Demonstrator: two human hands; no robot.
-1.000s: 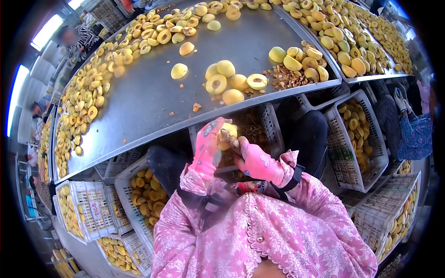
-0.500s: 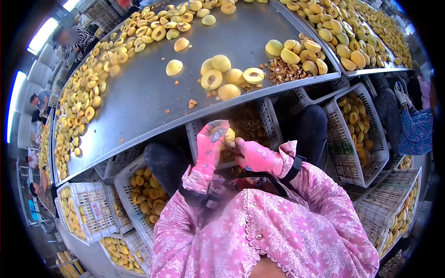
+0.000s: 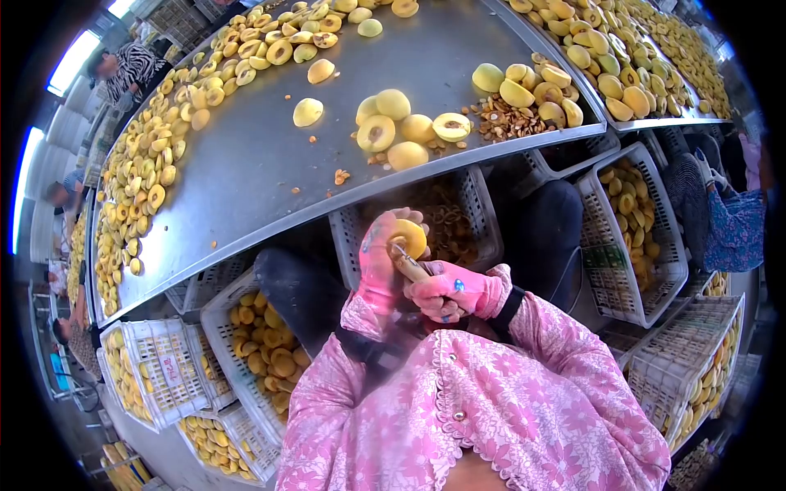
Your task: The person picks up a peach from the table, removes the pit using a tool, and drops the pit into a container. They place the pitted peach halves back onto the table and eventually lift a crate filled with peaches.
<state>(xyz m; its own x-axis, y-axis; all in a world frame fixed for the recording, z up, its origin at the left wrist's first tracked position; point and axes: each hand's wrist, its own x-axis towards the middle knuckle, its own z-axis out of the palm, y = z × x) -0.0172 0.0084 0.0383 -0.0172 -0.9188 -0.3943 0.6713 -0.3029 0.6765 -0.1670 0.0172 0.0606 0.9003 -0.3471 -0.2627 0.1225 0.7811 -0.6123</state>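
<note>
My left hand (image 3: 378, 260), in a pink glove, is closed around a yellow peach half (image 3: 412, 235), its cut side turned partly up. In my right hand (image 3: 458, 288), also gloved in pink, is a pitting tool with a wooden handle (image 3: 408, 265). The tool's metal tip touches the peach flesh; its exact shape is hard to make out. Both hands are in front of my chest, over a white crate (image 3: 487, 219) holding brown scraps. Beyond them, several peach halves (image 3: 392, 105) lie on the metal table (image 3: 254, 176).
Brown pit fragments (image 3: 512, 120) are heaped by the table's raised edge, beside more halves. Peaches (image 3: 155, 159) line the table's left side. Crates of fruit stand left (image 3: 214, 315) and right (image 3: 675, 282) of my legs. A co-worker's blue sleeve (image 3: 733, 233) shows at far right.
My left hand has turned, so the peach half's cut face now shows. My right hand has shifted slightly down, and the tool's handle and tip are now visible.
</note>
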